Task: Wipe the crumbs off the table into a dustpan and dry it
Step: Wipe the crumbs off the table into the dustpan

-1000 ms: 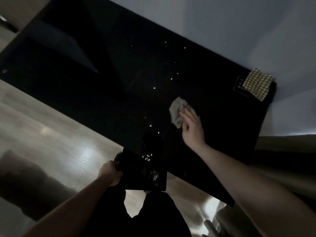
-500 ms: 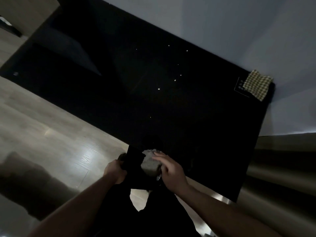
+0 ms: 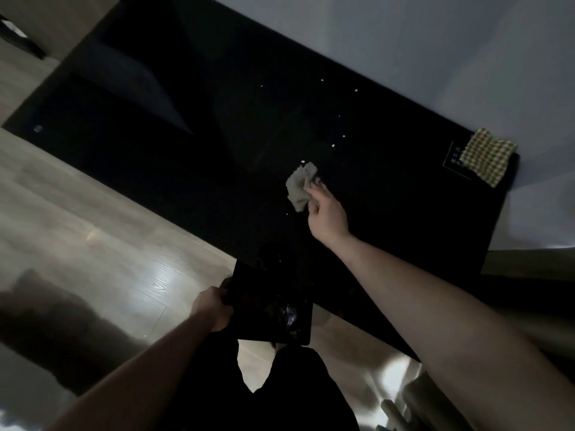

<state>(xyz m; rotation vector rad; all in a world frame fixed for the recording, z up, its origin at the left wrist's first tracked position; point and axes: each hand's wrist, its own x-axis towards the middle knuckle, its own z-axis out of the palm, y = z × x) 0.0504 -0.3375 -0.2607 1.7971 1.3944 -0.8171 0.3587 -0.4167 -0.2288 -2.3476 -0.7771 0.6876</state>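
A handful of crumbs point(image 3: 333, 146) are scattered over the far part of my black tabletop point(image 3: 404, 219), little pale dots strung out toward the wall, plus one lone speck just left of my wrist and a couple right by the near edge. My right hand point(image 3: 326, 214) is out on the tabletop with the fingers curled round a crumpled grey rag point(image 3: 300, 188), which is pressed flat onto the surface, just this side of the nearest bunch of crumbs. My left hand point(image 3: 211, 309) is down low, gripping the left side of the black dustpan point(image 3: 273, 312), and I'm holding that tucked up against the near edge of the tabletop, roughly level. It's really dark in here, so I can't make out much inside the pan, just some faint glints near its lower right corner. Over in the far right corner of the tabletop there's a yellow checked cloth point(image 3: 485, 157), lying partly over a dark card with light lettering point(image 3: 455, 158), well away from where I'm wiping. Pale wood floor point(image 3: 109, 244) to my left, with a bright patch of light reflecting off it.
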